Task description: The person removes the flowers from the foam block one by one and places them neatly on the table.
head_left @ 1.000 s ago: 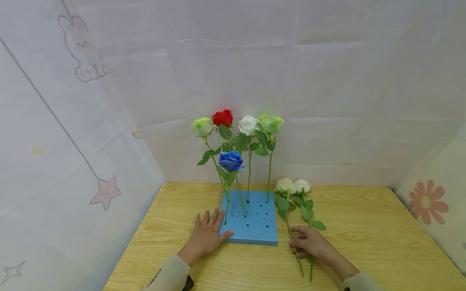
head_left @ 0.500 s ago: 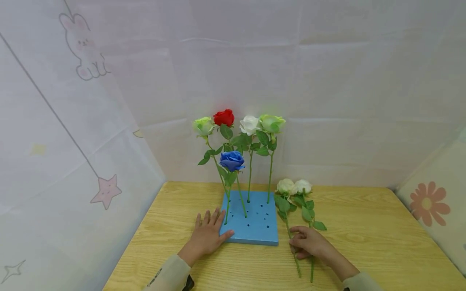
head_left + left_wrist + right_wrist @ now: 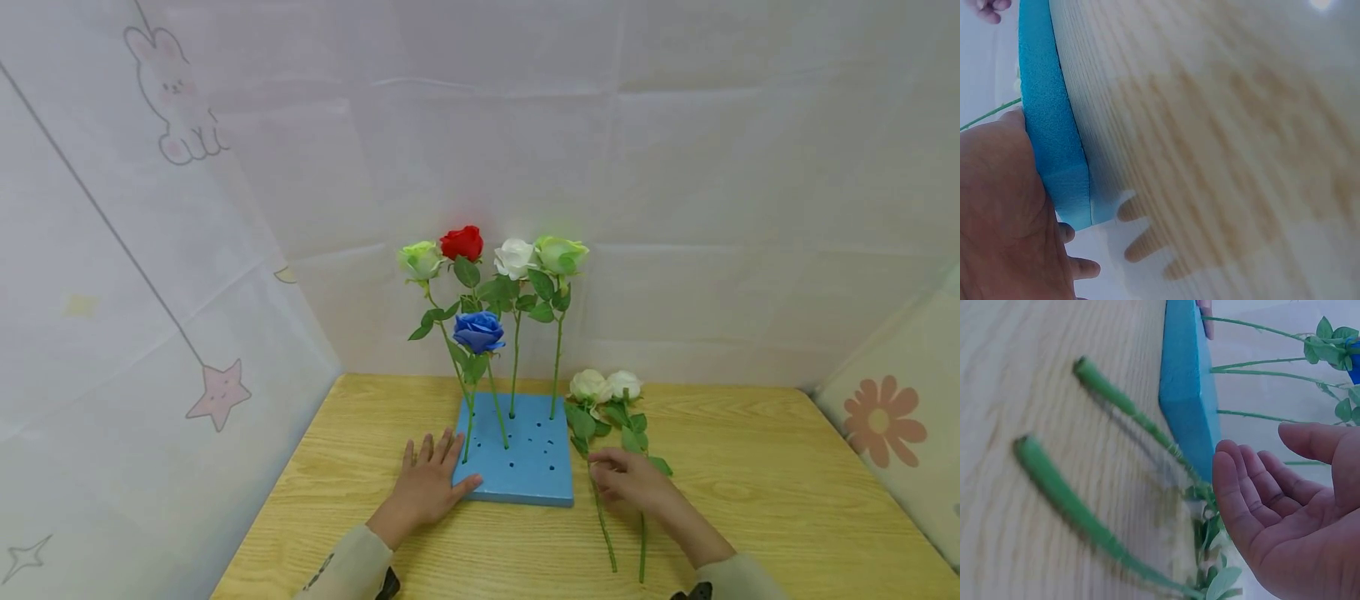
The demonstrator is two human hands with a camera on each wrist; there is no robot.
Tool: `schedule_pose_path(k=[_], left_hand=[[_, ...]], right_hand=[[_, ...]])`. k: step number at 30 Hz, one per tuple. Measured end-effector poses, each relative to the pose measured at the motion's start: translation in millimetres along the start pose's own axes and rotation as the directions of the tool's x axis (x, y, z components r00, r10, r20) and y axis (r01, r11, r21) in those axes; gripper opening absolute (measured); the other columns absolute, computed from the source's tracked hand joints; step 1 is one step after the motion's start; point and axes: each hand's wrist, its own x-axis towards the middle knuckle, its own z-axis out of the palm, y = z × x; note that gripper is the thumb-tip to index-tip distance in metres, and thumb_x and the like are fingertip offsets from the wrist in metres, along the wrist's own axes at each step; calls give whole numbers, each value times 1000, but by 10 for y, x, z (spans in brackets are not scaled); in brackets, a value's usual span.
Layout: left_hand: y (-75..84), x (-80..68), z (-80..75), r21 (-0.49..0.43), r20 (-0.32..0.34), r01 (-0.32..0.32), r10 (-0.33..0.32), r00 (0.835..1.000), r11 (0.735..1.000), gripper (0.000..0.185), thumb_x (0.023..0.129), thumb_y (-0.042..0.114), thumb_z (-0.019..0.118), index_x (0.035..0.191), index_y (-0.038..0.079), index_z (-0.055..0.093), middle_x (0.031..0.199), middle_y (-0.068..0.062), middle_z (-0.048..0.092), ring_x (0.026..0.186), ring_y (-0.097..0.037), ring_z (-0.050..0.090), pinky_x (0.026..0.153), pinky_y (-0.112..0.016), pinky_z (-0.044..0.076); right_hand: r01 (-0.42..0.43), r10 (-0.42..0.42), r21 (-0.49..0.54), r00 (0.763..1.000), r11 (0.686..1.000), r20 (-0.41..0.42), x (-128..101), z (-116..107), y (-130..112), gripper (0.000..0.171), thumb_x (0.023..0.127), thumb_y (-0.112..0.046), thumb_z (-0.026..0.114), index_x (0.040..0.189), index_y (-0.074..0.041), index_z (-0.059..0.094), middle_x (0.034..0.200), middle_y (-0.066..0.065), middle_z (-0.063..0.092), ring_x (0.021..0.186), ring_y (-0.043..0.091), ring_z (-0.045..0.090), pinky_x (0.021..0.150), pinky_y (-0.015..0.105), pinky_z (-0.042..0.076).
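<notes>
Your left hand [image 3: 429,486] lies flat, grip slack, vs. square blue foam block [image 3: 517,450]. Right hand [image 3: 628,479]: grip open, empty, over two cream roses [image 3: 604,386] lying on wooden counter [image 3: 750,492] just beside block.

No readable text, labels, brands or numbers on anything shown.

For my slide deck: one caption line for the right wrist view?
Open right hand hovers above two green stems lying on the table beside the blue foam block.
</notes>
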Motion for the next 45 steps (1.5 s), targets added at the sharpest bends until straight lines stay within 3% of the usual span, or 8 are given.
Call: schedule_pose_path(k=[12,19,30,45], left_hand=[[-45,27,40,2,-7,-8,8,1000,1000,90,98,76,28,164,17,20,168,-13,19,151,-48,19,117,-71,7],[-27,4,21,-3,-5,-6,6,1000,1000,89,98,76,29,164,17,20,169,-12,18,151,-47,19,117,-70,8],[-89,44,120,10,-32,-27,27,999,1000,91,97,78,25,165,17,18,169,-13,18,151,-48,20,117,-71,6],[-21,8,35,17,-19,-6,6,1000,1000,89,98,75,28,163,16,23,168,-14,21,151,-47,21,117,-71,10]], right_hand=[[119,-118,48,993,992,-25,206,250,-228,52,102,-22,65,142,8,51,123,26,63,104,34,70,88,44,59],[124,-122,48,991,991,-54,327,376,-279,49,101,-20,66,142,3,53,126,20,64,105,28,69,88,39,59],[181,-178,48,982,982,-70,499,546,-355,50,100,-23,68,143,-1,54,129,19,64,104,23,69,88,44,58],[228,-219,114,972,967,-84,700,790,-494,46,99,-19,69,140,-3,57,128,21,64,104,25,70,90,44,58]])
